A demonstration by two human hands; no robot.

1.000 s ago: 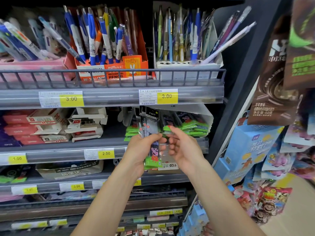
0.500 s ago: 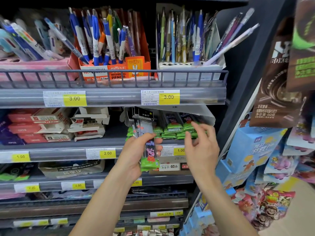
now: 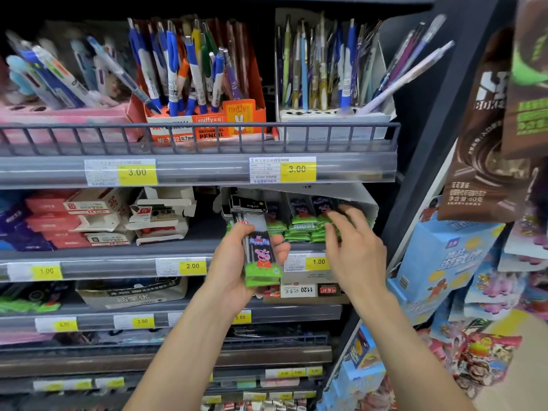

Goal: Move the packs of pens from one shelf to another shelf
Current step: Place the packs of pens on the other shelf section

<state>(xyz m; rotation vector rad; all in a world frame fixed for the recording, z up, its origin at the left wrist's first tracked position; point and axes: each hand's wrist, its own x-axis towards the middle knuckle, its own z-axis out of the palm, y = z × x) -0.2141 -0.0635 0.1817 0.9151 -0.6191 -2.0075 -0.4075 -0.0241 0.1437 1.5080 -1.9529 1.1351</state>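
Gripping a small stack of black-and-green cartoon-pig pen packs point(image 3: 261, 256) upright in front of the grey metal shelf point(image 3: 166, 247), the left hand point(image 3: 237, 268) stays closed around them, while the right hand point(image 3: 353, 250), fingers spread and empty, reaches among the matching packs in the white cardboard display box point(image 3: 367, 203) on that shelf.

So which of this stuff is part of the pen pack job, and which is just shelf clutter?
Job:
- pen packs in left hand
- left hand
- right hand, reaching
- green packs on the shelf

Clutter:
- orange pencil box
- white pen holder
- red boxes
- brown snack bag
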